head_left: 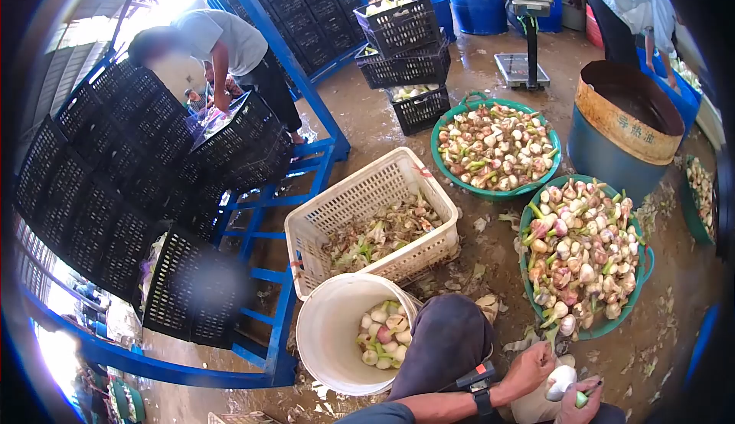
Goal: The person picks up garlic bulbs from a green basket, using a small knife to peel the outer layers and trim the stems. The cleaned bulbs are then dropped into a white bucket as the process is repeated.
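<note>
At the lower right, my left hand [530, 369] has its fingers pinched together, with a thin strip of garlic husk [551, 335] at the fingertips. Below and to its right, my right hand [579, 405] is closed around a peeled white garlic bulb [561, 383]. A pale green end [582, 399], perhaps the stalk, shows between its fingers. Just beyond my hands stands a green basket [648, 265] heaped with unpeeled garlic [586, 252]. Left of my knee, a white bucket [325, 340] contains peeled bulbs [384, 336].
A cream crate [321, 232] holds husk scraps. Beyond it are another garlic-filled green basket [490, 193], a rusty-rimmed drum [612, 144] and a scale [523, 70]. A person [222, 45] bends over black crates [245, 140] on a blue rack [306, 64]; another person [632, 10] stoops far right.
</note>
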{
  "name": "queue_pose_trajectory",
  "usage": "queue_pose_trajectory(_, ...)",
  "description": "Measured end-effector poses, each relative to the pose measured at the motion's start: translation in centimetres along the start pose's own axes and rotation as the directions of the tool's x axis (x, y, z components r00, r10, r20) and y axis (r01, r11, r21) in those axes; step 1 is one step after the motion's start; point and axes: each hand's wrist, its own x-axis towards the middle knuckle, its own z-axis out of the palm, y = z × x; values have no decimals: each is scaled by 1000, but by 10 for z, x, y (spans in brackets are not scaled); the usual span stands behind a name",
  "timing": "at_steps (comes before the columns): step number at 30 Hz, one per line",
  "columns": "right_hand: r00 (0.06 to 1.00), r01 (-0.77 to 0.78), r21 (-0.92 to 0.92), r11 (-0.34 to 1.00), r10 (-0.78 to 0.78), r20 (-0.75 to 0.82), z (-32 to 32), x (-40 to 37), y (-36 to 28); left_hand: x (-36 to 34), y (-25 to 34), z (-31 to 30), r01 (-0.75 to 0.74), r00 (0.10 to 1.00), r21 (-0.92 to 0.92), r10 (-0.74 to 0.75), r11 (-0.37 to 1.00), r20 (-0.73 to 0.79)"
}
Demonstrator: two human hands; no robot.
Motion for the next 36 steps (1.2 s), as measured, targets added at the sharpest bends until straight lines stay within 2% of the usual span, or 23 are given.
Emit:
queue_pose_trajectory(1,999,9,36,999,-8,-38,-2,1,2,-1,-1,-1,-18,999,43,16,999,44)
queue_pose_trajectory(2,1000,-2,99,995,1,12,-7,4,3,-3,-3,-1,-37,996,85,30,996,89)
queue_pose_trajectory(5,996,-82,253,964,85,1,-6,3,2,-4,-19,7,-260,964,211,241,942,112)
queue_pose_trajectory(8,986,-158,207,965,164,-12,-7,-3,-9,-4,-9,4,-301,952,276,273,913,135)
queue_pose_trajectory(11,987,143,17,990,-144,76,-15,-6,-27,-4,10,-7,-283,941,276,210,918,266)
queue_pose_trajectory(14,950,290,-29,957,-283,135,-18,-10,-31,-7,14,-6,-308,936,277,237,910,262)
queue_pose_trajectory(17,963,206,171,963,-231,140,-22,-13,-28,-10,16,-10,-374,904,242,293,895,311)
queue_pose_trajectory(18,975,137,271,953,-177,131,-22,-15,-25,-8,8,-8,-392,892,295,281,871,354)
queue_pose_trajectory(19,968,117,503,857,-211,134,-20,-16,-29,-6,-7,-4,-410,879,346,265,844,396)
queue_pose_trajectory(21,953,42,854,519,-278,122,-18,-13,-50,-15,-25,1,-414,868,395,225,820,443)
queue_pose_trajectory(22,958,40,822,568,-255,130,-18,-6,-69,-20,-32,4,-413,862,396,211,820,461)
queue_pose_trajectory(23,960,98,658,747,-246,135,-22,5,-70,-26,-34,4,-415,850,400,192,817,492)
queue_pose_trajectory(25,984,51,596,802,-142,106,-18,20,-53,-27,-33,5,-433,829,348,216,832,517)
queue_pose_trajectory(28,976,-208,663,719,110,187,-22,19,-33,-24,-22,-11,-447,804,473,110,759,584)
queue_pose_trajectory(30,974,-224,649,727,149,169,-19,17,-25,-24,-16,-14,-431,806,495,75,754,588)
queue_pose_trajectory(33,962,-265,652,711,240,130,-20,16,-16,-22,-19,-7,-370,862,477,103,798,496)
queue_pose_trajectory(36,935,-287,713,640,349,63,-21,19,23,-11,-12,-6,-59,928,134,5,989,373)
